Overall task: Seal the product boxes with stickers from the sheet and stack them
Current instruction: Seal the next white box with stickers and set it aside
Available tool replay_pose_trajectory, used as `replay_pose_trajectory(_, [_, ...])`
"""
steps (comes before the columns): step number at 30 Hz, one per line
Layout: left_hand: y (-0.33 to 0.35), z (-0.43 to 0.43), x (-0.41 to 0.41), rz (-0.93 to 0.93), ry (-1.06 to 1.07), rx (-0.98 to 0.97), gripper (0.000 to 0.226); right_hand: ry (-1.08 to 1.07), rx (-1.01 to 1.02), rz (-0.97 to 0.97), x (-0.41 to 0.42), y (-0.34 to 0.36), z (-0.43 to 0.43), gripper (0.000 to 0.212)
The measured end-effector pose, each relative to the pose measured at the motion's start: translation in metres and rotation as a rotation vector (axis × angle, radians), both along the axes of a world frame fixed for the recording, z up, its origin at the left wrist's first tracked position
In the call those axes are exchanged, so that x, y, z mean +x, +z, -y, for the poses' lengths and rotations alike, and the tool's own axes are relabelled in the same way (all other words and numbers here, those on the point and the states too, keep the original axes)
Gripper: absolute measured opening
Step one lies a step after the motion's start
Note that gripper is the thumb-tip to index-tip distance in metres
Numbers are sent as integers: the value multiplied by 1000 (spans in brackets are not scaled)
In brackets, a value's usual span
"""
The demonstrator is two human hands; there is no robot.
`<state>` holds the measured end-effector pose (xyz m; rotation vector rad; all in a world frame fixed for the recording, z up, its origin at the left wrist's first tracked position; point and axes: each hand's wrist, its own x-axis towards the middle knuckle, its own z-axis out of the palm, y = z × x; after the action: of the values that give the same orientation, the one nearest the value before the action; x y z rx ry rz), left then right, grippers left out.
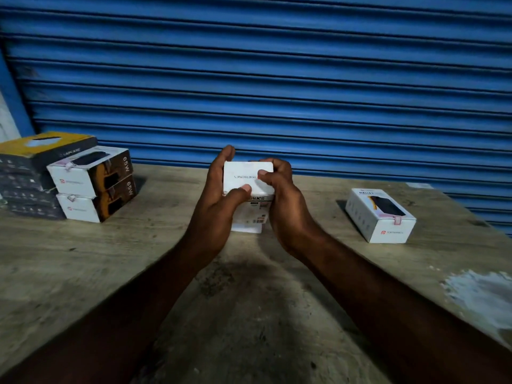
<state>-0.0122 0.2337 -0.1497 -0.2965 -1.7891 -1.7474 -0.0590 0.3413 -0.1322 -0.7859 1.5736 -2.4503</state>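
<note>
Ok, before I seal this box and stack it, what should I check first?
1. Grip on the white box: ok, left hand and right hand both hold it above the table.
2. Sticker on the white box: cannot tell, thumbs cover its edge.
3. Reach to sticker sheet: not ok, none in view.
4. 65W stack level for another box: ok, two boxes aligned.
5. Seal on lone box at right: ok, pink sticker over its flap.

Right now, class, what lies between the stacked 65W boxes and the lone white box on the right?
In the head view: the left hand and right hand gripping a white Portronics box; the table beside them is bare.
</note>
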Motion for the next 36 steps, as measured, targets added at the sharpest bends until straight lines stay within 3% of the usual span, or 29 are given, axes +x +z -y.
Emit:
replay_pose_trajectory(6, [-1, 11, -2, 63, -20, 74, 57, -76, 195, -139, 7, 3, -3, 52])
replay_pose_trajectory(10, [1, 10, 0, 76, -33, 57, 56, -173, 269, -142, 7, 5, -3, 35])
replay_pose_trajectory(13, [1, 11, 2, 99, -17, -100, 60, -213, 271, -103, 4, 5, -3, 16])
replay_pose_trajectory(17, [0, 22, 1, 108, 117, -474, 85, -169, 188, 42, 0, 6, -3, 7])
replay_pose_trajectory(22, [5, 30, 4, 48, 263, -701, 93, -31, 172, 89, -6, 9, -3, 39])
replay_pose_trajectory(29, [19, 35, 10, 179, 169, -673, 101, 2, 309, -153, -7, 8, -10, 29])
replay_pose_trajectory(36, [21, 46, 11, 172, 62, -552, 103, 76, 339, -223, -9, 15, -20, 47])
